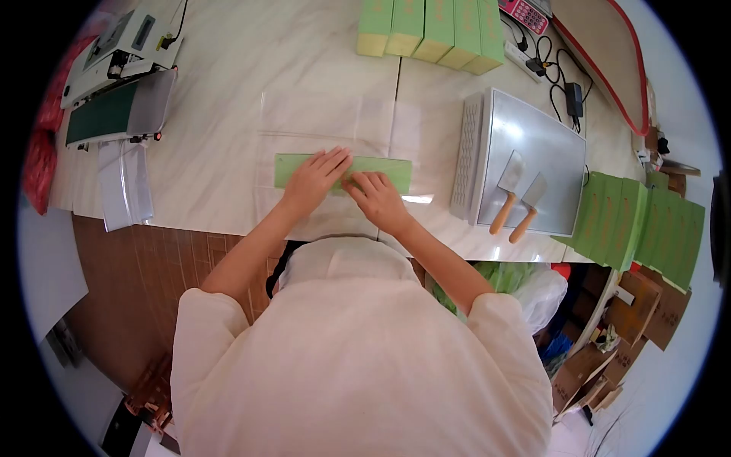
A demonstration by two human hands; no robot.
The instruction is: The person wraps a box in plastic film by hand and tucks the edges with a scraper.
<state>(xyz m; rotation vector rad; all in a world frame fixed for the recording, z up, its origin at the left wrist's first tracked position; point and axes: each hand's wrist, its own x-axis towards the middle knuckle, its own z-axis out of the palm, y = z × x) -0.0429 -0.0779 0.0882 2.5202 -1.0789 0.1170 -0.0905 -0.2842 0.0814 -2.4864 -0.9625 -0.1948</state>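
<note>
A long flat green piece [392, 172] lies crosswise on the marble-patterned table, with clear plastic film [304, 118] spread around and beyond it. My left hand [314, 179] rests on the left half of the green piece, its fingers stretched out toward the upper right. Just beside it, my right hand [375, 196] touches the lower middle of the same piece, fingers slightly bent and apart. The two hands nearly meet at the centre. Both hands cover part of the green surface.
Two wooden-handled scrapers [512, 181] lie on a metal plate machine [560, 137] at right. Green boxes [438, 34] stand at the back, more [609, 213] at far right. A machine with a green belt [103, 114] is at left. Cables [560, 76] lie back right.
</note>
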